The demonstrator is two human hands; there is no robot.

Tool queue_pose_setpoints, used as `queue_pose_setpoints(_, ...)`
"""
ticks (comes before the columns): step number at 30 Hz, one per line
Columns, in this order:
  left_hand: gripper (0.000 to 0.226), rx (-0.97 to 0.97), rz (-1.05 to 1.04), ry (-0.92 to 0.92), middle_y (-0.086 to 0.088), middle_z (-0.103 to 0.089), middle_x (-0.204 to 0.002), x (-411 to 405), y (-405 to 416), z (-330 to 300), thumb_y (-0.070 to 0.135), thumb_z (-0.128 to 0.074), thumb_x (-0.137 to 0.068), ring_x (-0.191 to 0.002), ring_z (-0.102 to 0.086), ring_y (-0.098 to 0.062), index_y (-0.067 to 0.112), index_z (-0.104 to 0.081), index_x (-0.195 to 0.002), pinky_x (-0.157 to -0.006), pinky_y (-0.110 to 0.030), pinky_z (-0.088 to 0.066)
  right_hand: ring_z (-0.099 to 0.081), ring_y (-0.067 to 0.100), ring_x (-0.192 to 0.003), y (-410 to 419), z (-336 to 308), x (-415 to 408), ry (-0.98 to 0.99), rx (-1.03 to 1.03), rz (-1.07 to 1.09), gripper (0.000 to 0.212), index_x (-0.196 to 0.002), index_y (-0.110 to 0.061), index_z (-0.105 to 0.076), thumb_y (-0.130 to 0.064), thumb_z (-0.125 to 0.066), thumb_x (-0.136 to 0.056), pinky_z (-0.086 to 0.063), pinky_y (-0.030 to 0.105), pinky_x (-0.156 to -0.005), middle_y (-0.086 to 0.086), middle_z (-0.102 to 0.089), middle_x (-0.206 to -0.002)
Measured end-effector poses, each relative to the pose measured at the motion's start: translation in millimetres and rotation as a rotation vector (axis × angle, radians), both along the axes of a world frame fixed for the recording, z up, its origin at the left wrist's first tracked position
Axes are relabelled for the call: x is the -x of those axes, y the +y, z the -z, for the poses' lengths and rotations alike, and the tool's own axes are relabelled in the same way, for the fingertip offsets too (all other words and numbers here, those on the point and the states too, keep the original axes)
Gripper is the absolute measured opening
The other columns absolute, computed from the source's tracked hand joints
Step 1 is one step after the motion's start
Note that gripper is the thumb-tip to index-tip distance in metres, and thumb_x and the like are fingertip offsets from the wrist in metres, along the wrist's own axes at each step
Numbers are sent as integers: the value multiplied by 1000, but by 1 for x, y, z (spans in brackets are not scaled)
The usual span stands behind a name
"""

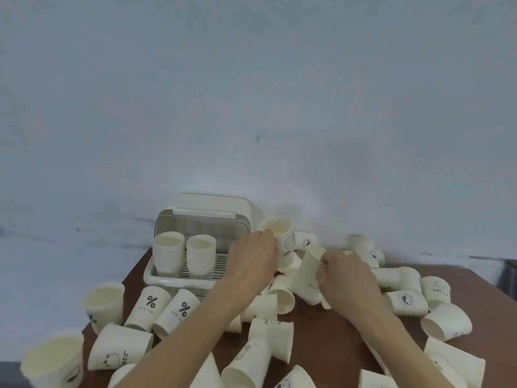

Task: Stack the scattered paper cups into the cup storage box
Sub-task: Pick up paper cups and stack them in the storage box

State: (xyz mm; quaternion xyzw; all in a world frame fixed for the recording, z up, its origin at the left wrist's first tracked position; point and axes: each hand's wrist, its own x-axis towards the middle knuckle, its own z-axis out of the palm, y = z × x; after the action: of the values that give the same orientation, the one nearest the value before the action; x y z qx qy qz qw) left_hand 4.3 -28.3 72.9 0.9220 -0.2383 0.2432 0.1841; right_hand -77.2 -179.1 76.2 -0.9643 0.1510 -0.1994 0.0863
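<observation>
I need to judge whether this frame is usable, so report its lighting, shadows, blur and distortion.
Head view: soft, even light with no glare; a faint shadow lies on the wall right of the storage box. The whole frame is slightly soft, so print on the cups near the bottom edge smears. Wide-angle stretch enlarges the corner cup. Both hands, left and right, read clearly.

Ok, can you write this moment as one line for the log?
left hand: holds upright HELLO cup | right hand: holds NICE DAY cup | storage box: lid open, two stacks inside
</observation>
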Motion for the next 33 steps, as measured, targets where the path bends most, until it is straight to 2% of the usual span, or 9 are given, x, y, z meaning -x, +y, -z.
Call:
queue_pose_setpoints(3,21,4,-57,20,-4,-64,-93,4,26,2,22,-33,-100,-83,-60,-27,17,-48,-86,-61,-35,-38,-55,26,-81,19,1,-2,13,60,-59,14,-81,-16,-51,-22,-41,-90,-41,32,-63,2,-56,-82)
queue_pose_setpoints(7,24,33,-113,36,-3,-64,-93,10,55,6,25,-34,-100,-86,-58,-24,17,-52,-88,-63,-35,-39,-45,24,-75,45,0,-8,28,50,-111,13,-78,-18,-45,-22,-41,-91,-28,32,-58,0,-48,-81)
queue_pose_setpoints(11,24,54,-180,43,-2,-63,-93,10,78,9,27,-36,-100,-86,-58,-23,18,-56,-89,-66,-35,-44,-46,25,-72,66,3,-18,20,60,-170,14,-77,-15,-47,-19,-42,-90,-33,32,-58,2,-49,-75)
queue_pose_setpoints(17,22,70,-273,61,-2,-65,-94,9,113,9,25,-39,-100,-80,-58,-20,17,-59,-95,-62,-30,-40,-56,27,-73,98,1,-56,-7,53,-276,14,-79,-13,-54,-14,-43,-88,-37,31,-56,6,-60,-77)
queue_pose_setpoints(20,22,73,-320,77,-2,-66,-92,6,131,9,25,-37,-100,-75,-53,-20,19,-56,-90,-63,-30,-37,-55,31,-72,115,-4,-86,-50,63,-352,13,-76,-14,-48,-13,-44,-88,-37,33,-57,6,-53,-72)
queue_pose_setpoints(22,21,71,-343,90,-2,-65,-91,3,143,8,24,-36,-100,-72,-51,-21,19,-50,-84,-62,-31,-37,-55,33,-73,127,-8,-108,-89,30,-379,14,-83,-12,-53,-14,-41,-91,-42,34,-60,7,-52,-75)
queue_pose_setpoints(25,21,58,-382,117,-4,-63,-91,-1,156,8,22,-35,-99,-80,-58,-27,18,-46,-81,-64,-32,-40,-59,32,-77,141,-11,-137,-137,45,-405,22,-98,-9,-59,-15,-38,-94,-48,37,-65,11,-62,-84)
queue_pose_setpoints(30,22,42,-419,142,-4,-62,-92,-9,173,13,23,-34,-100,-81,-55,-25,18,-49,-85,-66,-32,-42,-60,31,-78,157,10,-166,-179,119,-414,20,-99,-10,-57,-16,-37,-97,-41,34,-59,9,-65,-85)
queue_pose_setpoints(33,24,34,-429,134,-2,-62,-91,-15,180,20,25,-33,-100,-76,-51,-22,18,-51,-86,-65,-31,-40,-59,27,-77,162,30,-171,-117,177,-420,19,-101,-11,-55,-14,-37,-97,-37,33,-57,7,-66,-89)
